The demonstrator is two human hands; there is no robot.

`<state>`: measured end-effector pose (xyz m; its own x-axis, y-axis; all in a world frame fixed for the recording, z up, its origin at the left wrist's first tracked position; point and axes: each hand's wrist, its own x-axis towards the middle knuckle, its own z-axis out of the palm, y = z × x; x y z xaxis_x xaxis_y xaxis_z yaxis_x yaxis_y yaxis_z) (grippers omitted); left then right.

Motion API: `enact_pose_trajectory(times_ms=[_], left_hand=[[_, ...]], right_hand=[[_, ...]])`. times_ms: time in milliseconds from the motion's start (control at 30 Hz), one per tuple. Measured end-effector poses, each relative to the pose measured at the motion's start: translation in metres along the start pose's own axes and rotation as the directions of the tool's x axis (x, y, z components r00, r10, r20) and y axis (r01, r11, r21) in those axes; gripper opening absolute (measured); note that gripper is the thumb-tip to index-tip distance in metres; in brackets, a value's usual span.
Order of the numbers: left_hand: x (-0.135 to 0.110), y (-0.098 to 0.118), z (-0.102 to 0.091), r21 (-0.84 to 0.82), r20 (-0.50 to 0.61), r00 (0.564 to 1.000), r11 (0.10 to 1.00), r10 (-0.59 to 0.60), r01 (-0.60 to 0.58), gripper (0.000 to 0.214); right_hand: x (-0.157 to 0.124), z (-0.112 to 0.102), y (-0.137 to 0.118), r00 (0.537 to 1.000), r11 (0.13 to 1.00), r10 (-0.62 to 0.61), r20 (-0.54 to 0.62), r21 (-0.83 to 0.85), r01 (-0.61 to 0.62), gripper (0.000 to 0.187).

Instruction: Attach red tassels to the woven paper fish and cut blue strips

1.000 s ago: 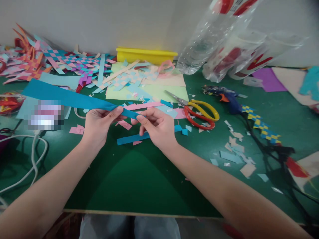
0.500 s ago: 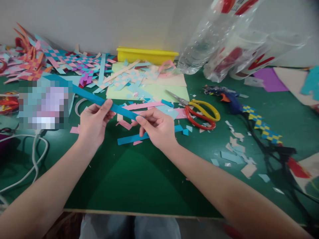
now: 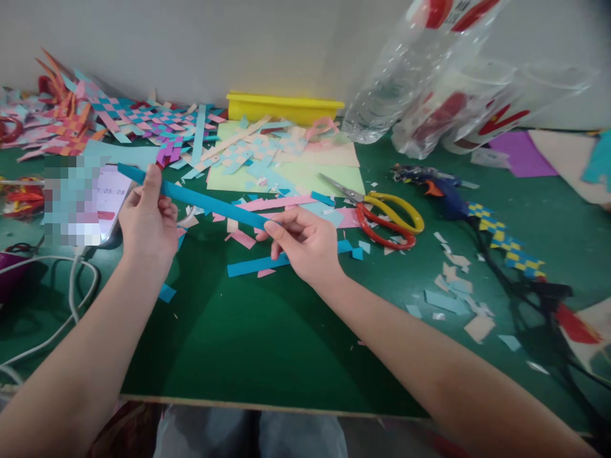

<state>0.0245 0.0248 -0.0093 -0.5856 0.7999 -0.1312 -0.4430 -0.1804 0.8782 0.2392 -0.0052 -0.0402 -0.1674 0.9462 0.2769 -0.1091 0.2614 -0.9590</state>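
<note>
A long blue paper strip (image 3: pixel 210 202) is stretched slantwise between both hands above the table. My left hand (image 3: pixel 149 219) pinches it near its upper left end, thumb on top. At its lower right end, my right hand (image 3: pixel 305 245) grips it between thumb and fingers. Under my right hand lies a second blue strip (image 3: pixel 252 264) on the green table. Pink paper strips and scraps (image 3: pixel 243 238) are scattered just behind the hands. Scissors (image 3: pixel 389 219) with one red and one yellow handle lie to the right, their blades slightly apart.
A phone (image 3: pixel 107 197) with a white cable lies at left. Woven paper strips (image 3: pixel 138 114) heap up behind it, beside a yellow tray (image 3: pixel 286 109). Plastic-wrapped cups (image 3: pixel 429 114) stand at back right. A blue glue gun (image 3: pixel 443 197) and paper scraps (image 3: pixel 458 292) lie at right.
My left hand has slid left along the blue strip toward its far end, so the hands are wider apart. My right hand keeps its hold in nearly the same place.
</note>
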Motion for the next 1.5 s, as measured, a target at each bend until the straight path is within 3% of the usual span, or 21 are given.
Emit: enact_pose_trajectory(times_ms=[200, 367, 433, 533, 567, 633, 700, 733, 900, 1233, 1500], left_hand=[[0.004, 0.011, 0.000, -0.087, -0.146, 0.988, 0.995, 0.044, -0.058, 0.032], [-0.003, 0.012, 0.007, -0.169, -0.139, 0.990, 0.986, -0.013, -0.011, 0.037], [-0.011, 0.005, 0.012, -0.127, -0.052, 0.996, 0.990, -0.074, 0.067, 0.031], [-0.030, -0.010, 0.018, 0.096, 0.180, 0.974, 0.988, -0.137, 0.122, 0.006], [-0.037, -0.016, 0.018, 0.186, 0.283, 0.947, 0.978, -0.150, 0.099, 0.010], [-0.050, -0.025, 0.017, 0.343, 0.496, 0.848, 0.939, -0.185, 0.004, 0.019], [-0.059, -0.030, 0.014, 0.436, 0.617, 0.750, 0.897, -0.238, -0.074, 0.022], [-0.061, -0.032, 0.012, 0.456, 0.642, 0.728, 0.883, -0.241, -0.110, 0.023], [-0.061, -0.033, 0.007, 0.455, 0.630, 0.764, 0.864, -0.139, -0.218, 0.018], [-0.063, -0.034, 0.010, 0.443, 0.595, 0.794, 0.876, -0.127, -0.192, 0.013], [-0.060, -0.036, 0.008, 0.426, 0.608, 0.783, 0.886, -0.130, -0.183, 0.014]], right_hand=[[0.000, -0.001, 0.001, 1.000, 1.000, -0.007, -0.003, -0.004, 0.007, 0.017], [0.004, -0.002, 0.001, 0.995, 0.999, -0.020, -0.100, 0.025, 0.023, 0.017], [0.005, -0.002, 0.000, 0.992, 0.999, -0.021, -0.123, 0.033, 0.025, 0.019], [0.004, -0.001, 0.000, 0.991, 1.000, -0.013, -0.130, 0.024, 0.016, 0.022], [0.004, -0.001, 0.000, 0.992, 1.000, -0.010, -0.129, 0.018, 0.012, 0.023], [0.003, 0.000, 0.000, 0.994, 1.000, -0.010, -0.113, 0.008, 0.011, 0.024], [0.003, 0.000, 0.000, 0.996, 1.000, -0.013, -0.086, -0.003, 0.013, 0.024], [0.002, 0.000, 0.000, 0.997, 1.000, -0.015, -0.070, -0.005, 0.015, 0.024], [0.000, 0.001, -0.001, 1.000, 1.000, 0.005, -0.006, -0.016, -0.005, 0.025], [-0.001, 0.000, 0.000, 1.000, 0.998, 0.006, 0.019, -0.057, -0.004, 0.019], [-0.001, 0.001, -0.002, 0.999, 0.997, 0.028, 0.045, -0.067, -0.025, 0.024]])
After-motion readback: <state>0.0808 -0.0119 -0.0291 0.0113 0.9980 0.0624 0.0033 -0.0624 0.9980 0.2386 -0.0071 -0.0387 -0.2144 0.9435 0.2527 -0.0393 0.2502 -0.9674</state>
